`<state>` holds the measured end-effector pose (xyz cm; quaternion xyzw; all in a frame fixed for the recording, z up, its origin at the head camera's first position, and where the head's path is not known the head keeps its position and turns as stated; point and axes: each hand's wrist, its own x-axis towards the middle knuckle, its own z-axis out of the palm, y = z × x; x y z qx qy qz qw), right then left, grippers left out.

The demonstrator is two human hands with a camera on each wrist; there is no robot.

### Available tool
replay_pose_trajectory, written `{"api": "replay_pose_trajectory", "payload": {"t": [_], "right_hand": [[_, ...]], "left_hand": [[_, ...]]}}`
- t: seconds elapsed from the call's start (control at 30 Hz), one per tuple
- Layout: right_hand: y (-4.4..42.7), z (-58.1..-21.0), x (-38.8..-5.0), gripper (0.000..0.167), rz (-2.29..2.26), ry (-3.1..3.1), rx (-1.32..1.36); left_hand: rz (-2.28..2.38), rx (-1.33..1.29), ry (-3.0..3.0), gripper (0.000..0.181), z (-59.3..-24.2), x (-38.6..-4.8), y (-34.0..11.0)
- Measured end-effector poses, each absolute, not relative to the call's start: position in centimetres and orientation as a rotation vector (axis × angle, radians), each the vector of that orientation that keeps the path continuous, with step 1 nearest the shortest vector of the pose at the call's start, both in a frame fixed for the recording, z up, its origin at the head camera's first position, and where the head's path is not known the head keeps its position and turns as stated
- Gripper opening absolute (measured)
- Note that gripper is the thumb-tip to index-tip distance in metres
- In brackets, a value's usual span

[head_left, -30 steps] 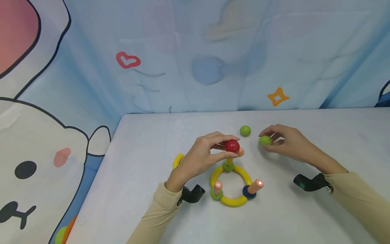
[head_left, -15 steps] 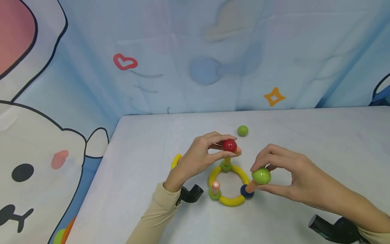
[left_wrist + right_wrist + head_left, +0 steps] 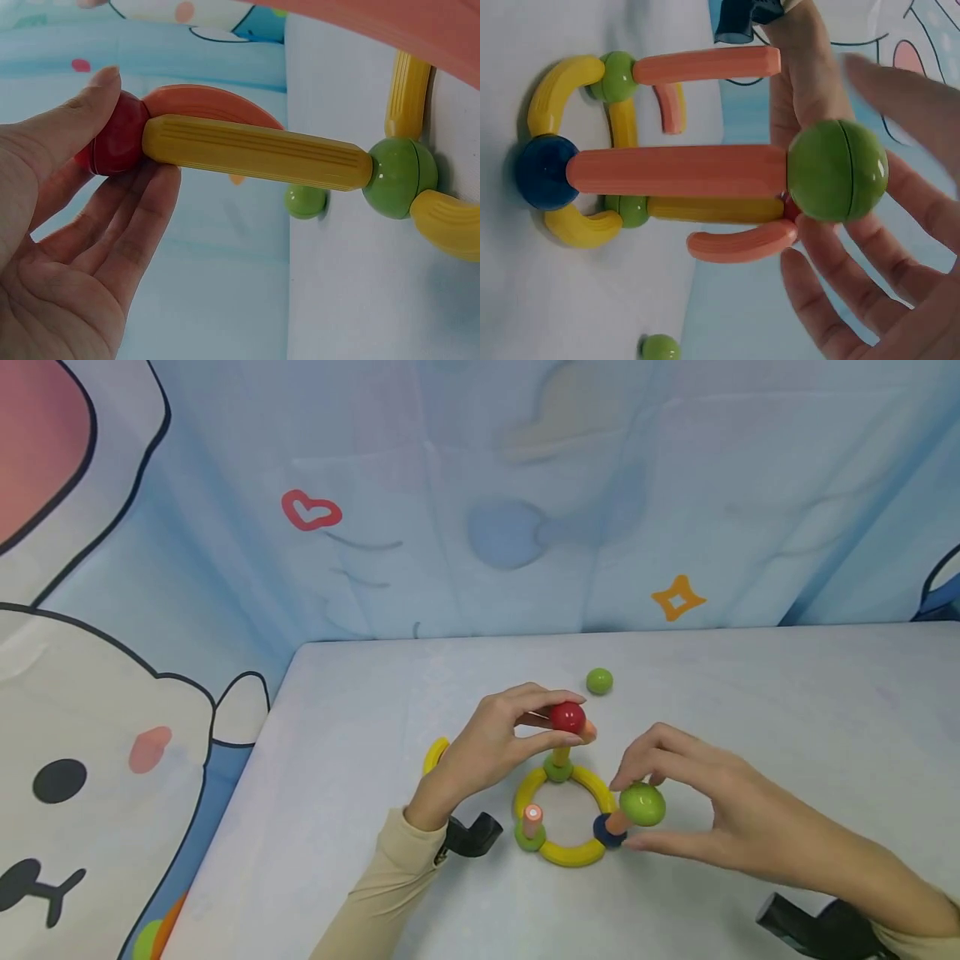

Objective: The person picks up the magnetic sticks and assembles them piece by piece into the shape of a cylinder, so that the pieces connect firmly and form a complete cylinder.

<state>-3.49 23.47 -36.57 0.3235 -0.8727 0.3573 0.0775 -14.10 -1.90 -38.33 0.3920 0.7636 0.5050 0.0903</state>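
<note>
We see a beige left sleeve (image 3: pixel 378 893), long and plain, its matt cloth creased in fine folds and ending in a cuff (image 3: pixel 422 839) at the wrist. Beside that cuff sits a black left wrist camera (image 3: pixel 477 837) — a smooth, bent housing with a blunt end. We find its match in the black right wrist camera (image 3: pixel 825 931), whose barrel is short and cylindrical — and next to it shows a strip of beige right sleeve (image 3: pixel 926 943).
</note>
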Motion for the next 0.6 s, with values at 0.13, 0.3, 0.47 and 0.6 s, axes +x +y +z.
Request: {"api": "replay_pose_trajectory", "payload": {"t": [0.13, 0.3, 0.47, 0.6], "right_hand": [[24.1, -36.7, -5.1, 0.039, 1.246, -2.624, 0.845], [24.9, -38.9, -8.4, 0.033, 1.508, -2.672, 0.775], [24.6, -40.5, -10.4, 0.034, 1.797, -2.746, 0.783], [24.2, -40.7, -10.9, 0.03, 1.841, -2.711, 0.816]], "left_hand": [[1.495, 1.165, 2.274, 0.042, -38.4, -14.2, -1.9], [1.477, 1.166, 2.28, 0.043, -38.5, -14.2, -1.9], [1.473, 1.175, 2.278, 0.044, -38.4, -14.1, -1.7], [1.486, 1.175, 2.263, 0.045, -38.3, -14.1, -1.7]]}}
